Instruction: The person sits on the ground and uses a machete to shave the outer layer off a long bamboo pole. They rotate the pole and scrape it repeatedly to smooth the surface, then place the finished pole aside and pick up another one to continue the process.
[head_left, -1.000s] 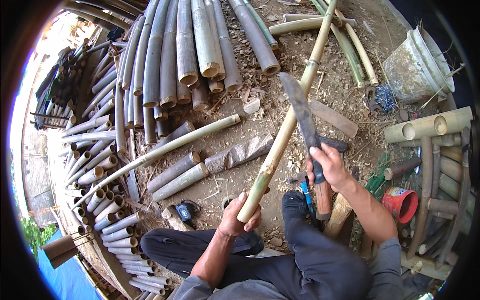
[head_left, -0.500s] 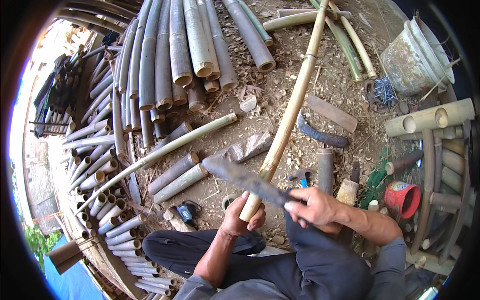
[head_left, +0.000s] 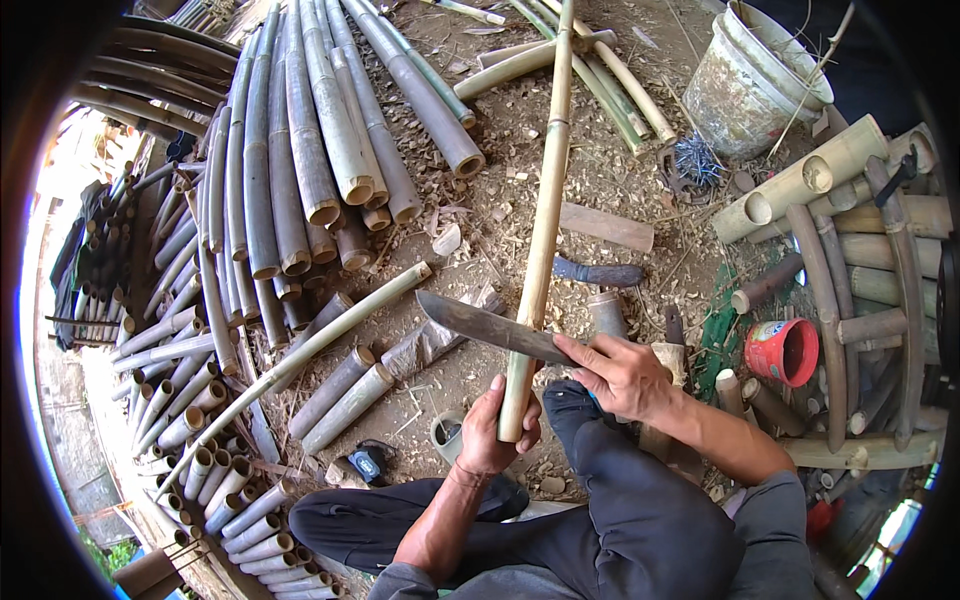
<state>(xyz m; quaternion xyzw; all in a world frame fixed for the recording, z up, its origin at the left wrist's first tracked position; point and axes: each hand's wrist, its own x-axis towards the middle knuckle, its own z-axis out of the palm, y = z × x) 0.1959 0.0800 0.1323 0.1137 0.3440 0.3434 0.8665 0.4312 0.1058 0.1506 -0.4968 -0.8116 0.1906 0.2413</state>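
Observation:
My left hand [head_left: 487, 430] grips the near end of a long pale bamboo pole [head_left: 548, 200], which runs away from me to the top of the view. A machete [head_left: 485, 328] with a dark, broad blade is in my right hand [head_left: 622, 376]; my fingers wrap its handle and hide most of it. The blade points left and lies across the pole a little beyond my left hand. Just past the blade, a second curved knife [head_left: 598, 272] in a dark colour rests on the ground.
Thick bamboo poles [head_left: 300, 150] are stacked at the far left, above many short cut pieces [head_left: 230, 480]. A dirty white bucket [head_left: 755, 85] stands far right. Nearer are a red tub [head_left: 780, 352] and a bamboo frame [head_left: 822, 300]. Wood chips litter the ground.
The blurred machete has come to lie sharp and lower across the pole. The pole stands more upright in view, and the whole scene has shifted left as the head turned.

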